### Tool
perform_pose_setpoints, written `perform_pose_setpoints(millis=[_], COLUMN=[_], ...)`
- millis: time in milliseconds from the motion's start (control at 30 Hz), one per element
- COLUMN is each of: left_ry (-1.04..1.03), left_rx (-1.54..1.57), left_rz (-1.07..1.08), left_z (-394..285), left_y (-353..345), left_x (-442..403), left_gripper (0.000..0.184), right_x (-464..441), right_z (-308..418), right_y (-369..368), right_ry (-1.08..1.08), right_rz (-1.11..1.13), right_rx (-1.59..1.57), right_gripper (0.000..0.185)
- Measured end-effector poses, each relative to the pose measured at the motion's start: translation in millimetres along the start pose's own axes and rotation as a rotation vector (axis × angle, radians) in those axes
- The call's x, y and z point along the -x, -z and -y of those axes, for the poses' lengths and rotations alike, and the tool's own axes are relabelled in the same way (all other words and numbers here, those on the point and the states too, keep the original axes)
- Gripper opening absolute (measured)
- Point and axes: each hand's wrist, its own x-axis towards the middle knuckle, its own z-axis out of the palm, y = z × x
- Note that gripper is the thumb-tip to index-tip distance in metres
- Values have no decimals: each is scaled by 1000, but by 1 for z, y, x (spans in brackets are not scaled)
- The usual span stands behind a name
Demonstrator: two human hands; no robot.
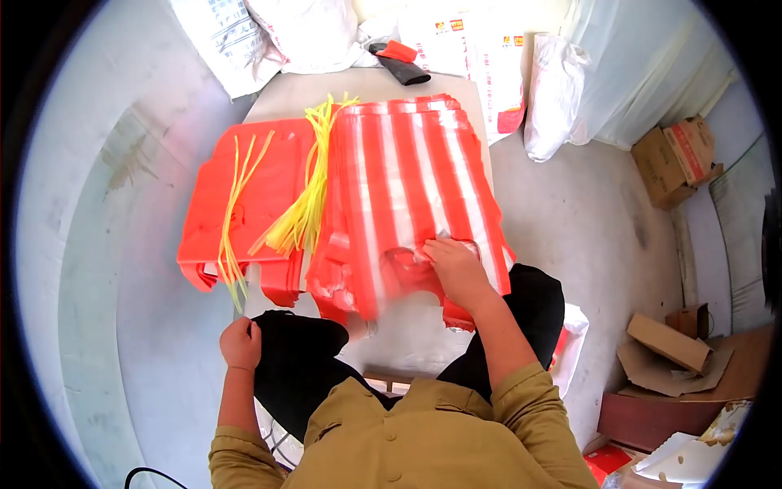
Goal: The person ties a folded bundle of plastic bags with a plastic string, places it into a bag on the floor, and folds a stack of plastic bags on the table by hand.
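A stack of red-and-white striped plastic bags (415,179) lies on the table in front of me, its handle ends toward my lap. My right hand (456,270) is at the cut-out near those handles, its fingers closed on the top bag's edge. To the left is a pile of plain red plastic bags (269,171), with a few yellow strips (235,204) lying across it. Between the two piles rests a thick bundle of yellow strips (308,200). My left hand (240,342) is a fist beside my left thigh; whatever may be inside it is hidden.
At the table's (285,94) far edge lies a black and red item (403,63). White printed sacks (309,33) stand behind it. A cardboard box (674,161) sits on the floor at right, with opened cartons (676,350) nearer. A wall (147,244) runs along my left.
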Motion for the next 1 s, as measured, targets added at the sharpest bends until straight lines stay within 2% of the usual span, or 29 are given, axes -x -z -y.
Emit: perform_pose_setpoints(millis=[100, 200, 300, 400, 433, 467, 533, 600, 700, 733, 800, 933, 1000], left_ry=[-56, -151, -242, -280, -240, -46, -5, 160, 165, 214, 316, 338, 356], left_rx=[-3, 46, 195, 470, 638, 1018, 1309, 1590, 1720, 1807, 1977, 1974, 1970], left_rz=[-6, -5, 66, 190, 290, 498, 804, 896, 932, 919, 891, 895, 889], left_z=[-18, -40, -77, -146, -162, -179, -223, -266, -302, -306, -312, -311, -309], left_y=[7, 15, 28, 38, 28, 10, 2, -6, -34, -44, -59, -63, -61], left_x=[-4, -7, -18, -21, -19, -15, -23, -23, -34, -36, -40, -44, -46], left_gripper=[19, 17, 13, 14, 16, 23, 44, 54, 58, 57, 55, 56, 56], right_x=[-12, -13, -14, -22, -21, -19, -18, -16, -19, -22, -16, -15, -12], right_z=[16, 7, -1, 15, 11, 4, -3, -5, 6, 9, 6, 21, 15], right_y=[21, 12, 7, 24, 20, 13, 6, 5, 23, 32, 35, 55, 50], right_ry=[-306, -339, -419, -620, -579, -536, -480, -454, -383, -436, -345, -305, -192], right_rz=[48, -82, -65, 51, 34, 16, -3, -6, 89, 201, 172, 174, 156], right_rx=[-249, -357, -464, -572, -548, -524, -507, -518, -470, -404, -381, -213, -108], right_gripper=[25, 25, 27, 27, 28, 28, 28, 27, 27, 30, 37, 60, 63])
